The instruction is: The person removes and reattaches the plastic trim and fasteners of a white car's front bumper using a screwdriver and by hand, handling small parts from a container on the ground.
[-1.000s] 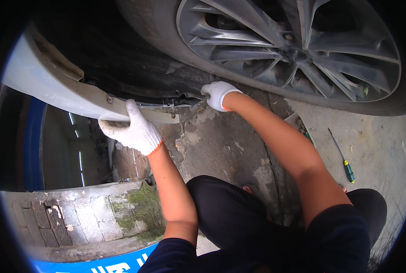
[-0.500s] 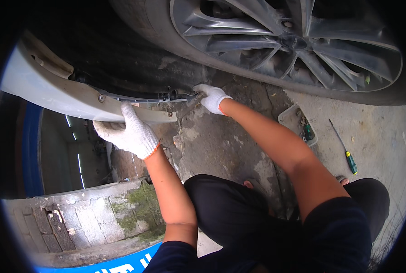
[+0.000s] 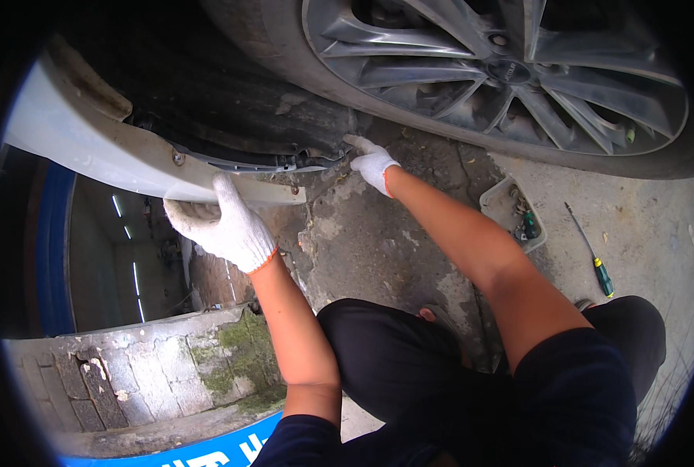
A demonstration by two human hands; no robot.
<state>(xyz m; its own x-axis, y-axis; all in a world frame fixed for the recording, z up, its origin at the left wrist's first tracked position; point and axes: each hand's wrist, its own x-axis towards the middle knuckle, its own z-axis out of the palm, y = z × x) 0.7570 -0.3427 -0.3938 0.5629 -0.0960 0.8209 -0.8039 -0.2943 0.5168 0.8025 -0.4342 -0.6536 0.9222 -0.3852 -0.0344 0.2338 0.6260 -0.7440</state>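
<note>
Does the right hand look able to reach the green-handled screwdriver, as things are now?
Probably yes: the screwdriver lies uncovered on the ground, beyond the right forearm, though the right hand is now by the black liner.

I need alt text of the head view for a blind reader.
A gloved left hand holds a white car panel; the gloved right hand is near a dark wheel-arch liner's end. A wheel is above; a screwdriver lies on concrete at right.
</note>
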